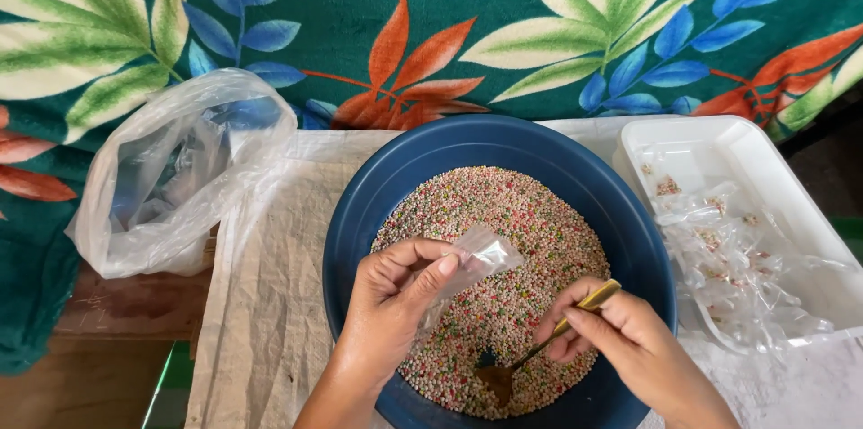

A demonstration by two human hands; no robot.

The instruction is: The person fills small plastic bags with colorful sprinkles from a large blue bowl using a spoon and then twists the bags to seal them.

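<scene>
Small clear plastic pouch [475,265] sits pinched between the thumb and fingers of the left hand [398,290], held above the middle of the round dark-blue plastic basin [360,204]. Its long axis runs on a slant, from the lower left at the fingers up to the right, with its free end pointing toward the basin's far right side. That free end looks empty; whether its mouth is open I cannot tell.

Right hand [620,335] is closed on the gold-coloured handle of a slim metal spoon [539,350]. The spoon also lies on a slant, handle up to the right and bowl down to the left, the bowl resting in the tiny multicoloured beads [503,213] near the basin's near edge. The two hands are apart, with the beads showing between them.

The beads, pink, green, white and orange, fill the basin's floor in a shallow layer. The basin stands on a pale woven cloth [261,303] spread over a wooden table [117,348]. To the left lies a crumpled translucent plastic bag [171,177]. To the right is a white rectangular plastic tray [764,159] holding a heap of small clear packets [728,258], some with a few beads inside. Behind everything hangs a green fabric with large printed leaves [503,24].
</scene>
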